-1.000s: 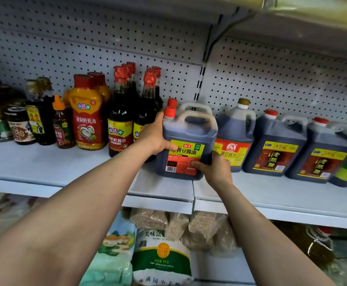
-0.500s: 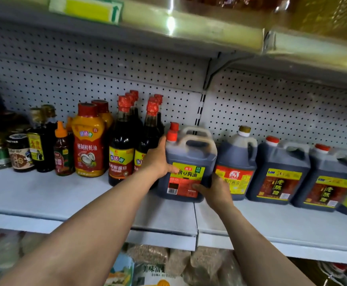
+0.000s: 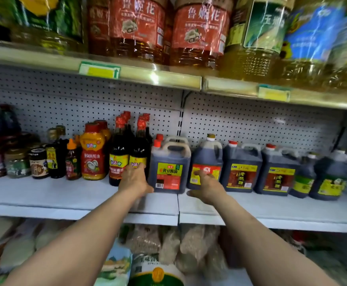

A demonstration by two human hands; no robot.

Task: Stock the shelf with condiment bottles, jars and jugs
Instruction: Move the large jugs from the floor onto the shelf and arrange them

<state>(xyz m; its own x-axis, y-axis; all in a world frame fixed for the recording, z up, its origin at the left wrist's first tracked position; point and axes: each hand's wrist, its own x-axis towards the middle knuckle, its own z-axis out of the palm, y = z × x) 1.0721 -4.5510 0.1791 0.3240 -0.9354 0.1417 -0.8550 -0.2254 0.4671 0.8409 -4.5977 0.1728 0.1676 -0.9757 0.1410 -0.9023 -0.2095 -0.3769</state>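
Dark square soy jug w/ red cap (image 3: 168, 168) stands on white shelf (image 3: 65, 195), tall dark bottles (image 3: 127, 153) just left. Left hand (image 3: 134, 179) & right hand (image 3: 206, 185) open, fingers loose.

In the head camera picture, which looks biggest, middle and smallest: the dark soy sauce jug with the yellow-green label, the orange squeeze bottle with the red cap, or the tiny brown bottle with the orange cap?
1. Dark soy sauce jug with yellow-green label
2. Orange squeeze bottle with red cap
3. Small brown bottle with orange cap

All stand about equally far back, so nearness barely matters.
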